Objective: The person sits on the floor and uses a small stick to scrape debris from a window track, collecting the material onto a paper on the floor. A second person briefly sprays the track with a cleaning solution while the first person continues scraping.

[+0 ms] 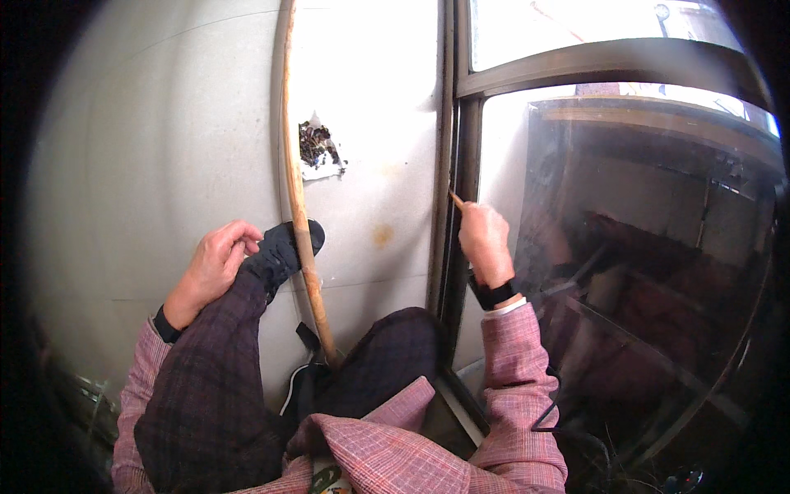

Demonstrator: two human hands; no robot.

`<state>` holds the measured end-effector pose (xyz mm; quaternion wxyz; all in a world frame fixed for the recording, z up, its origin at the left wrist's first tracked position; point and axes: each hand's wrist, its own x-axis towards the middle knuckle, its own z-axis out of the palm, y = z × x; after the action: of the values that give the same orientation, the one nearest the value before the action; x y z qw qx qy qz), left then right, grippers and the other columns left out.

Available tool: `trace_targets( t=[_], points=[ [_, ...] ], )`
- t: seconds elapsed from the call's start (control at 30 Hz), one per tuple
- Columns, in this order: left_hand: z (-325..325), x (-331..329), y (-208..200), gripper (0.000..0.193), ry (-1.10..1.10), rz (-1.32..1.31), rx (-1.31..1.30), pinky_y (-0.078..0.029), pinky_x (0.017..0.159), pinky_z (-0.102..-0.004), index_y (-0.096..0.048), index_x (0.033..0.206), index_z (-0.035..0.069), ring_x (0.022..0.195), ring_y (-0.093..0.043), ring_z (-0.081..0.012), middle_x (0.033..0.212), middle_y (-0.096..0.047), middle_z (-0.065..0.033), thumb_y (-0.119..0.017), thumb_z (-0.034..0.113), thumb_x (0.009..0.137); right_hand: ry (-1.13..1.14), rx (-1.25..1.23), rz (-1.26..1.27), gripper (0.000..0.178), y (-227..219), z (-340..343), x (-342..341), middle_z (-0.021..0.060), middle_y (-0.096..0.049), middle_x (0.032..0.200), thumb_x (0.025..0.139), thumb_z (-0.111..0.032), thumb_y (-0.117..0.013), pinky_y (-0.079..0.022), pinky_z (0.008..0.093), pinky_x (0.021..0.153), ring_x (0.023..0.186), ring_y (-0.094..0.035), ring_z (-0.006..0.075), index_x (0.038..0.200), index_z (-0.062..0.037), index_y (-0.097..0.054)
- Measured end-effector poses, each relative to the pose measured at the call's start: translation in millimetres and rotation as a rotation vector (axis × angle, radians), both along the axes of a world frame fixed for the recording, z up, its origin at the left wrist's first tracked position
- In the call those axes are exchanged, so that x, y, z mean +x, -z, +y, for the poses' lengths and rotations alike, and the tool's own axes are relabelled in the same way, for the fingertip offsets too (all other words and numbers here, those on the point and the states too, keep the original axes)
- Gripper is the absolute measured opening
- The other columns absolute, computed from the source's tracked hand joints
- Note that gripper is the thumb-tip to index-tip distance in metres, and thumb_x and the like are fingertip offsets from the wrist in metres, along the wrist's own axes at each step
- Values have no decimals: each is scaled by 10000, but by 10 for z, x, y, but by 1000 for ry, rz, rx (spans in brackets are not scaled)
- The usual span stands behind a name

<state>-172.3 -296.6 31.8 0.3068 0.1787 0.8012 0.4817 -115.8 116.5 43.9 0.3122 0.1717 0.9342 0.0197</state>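
My right hand (484, 239) is closed around a thin wooden stick (457, 198). The stick's tip points up and left against the dark window frame (445, 156); most of it is hidden in my fist, so its kind is unclear. My left hand (216, 262) rests by my left lower leg, close to a dark shoe (284, 245). Its fingers are loosely curled, with nothing visible in them. A long wooden pole (290, 99) runs from the far edge down between my legs, passing over the front of that shoe.
Beyond the pole, dark crumbly debris (314, 146) lies on a scrap of white paper (322, 171) on the pale tiled floor (362, 272). Brownish stains mark the tiles. On my right stands a large glass pane (650, 247) with reflections, below a thick frame bar (609, 64).
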Motion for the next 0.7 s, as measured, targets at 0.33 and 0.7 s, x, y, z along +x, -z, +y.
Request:
trace_targets(
  t=[0.33,0.7],
  points=[
    [114,-50,-37,217,87,41,-26,-525,722,-322,-593,984,-14,774,-649,-218,806,-620,-116,-453,-108,849,73,82,570,322,496,397,-1059,216,-680,955,946,-103,-463,-547,441,729,854,-676,352,1201,-123,-660],
    [43,22,-21,220,16,-14,-21,-524,729,-323,-591,982,-16,775,-649,-215,812,-623,-117,-451,-117,845,-194,87,264,390,196,346,-394,194,-695,943,958,-59,-444,-571,393,717,831,-705,298,1311,-119,-599]
  ],
)
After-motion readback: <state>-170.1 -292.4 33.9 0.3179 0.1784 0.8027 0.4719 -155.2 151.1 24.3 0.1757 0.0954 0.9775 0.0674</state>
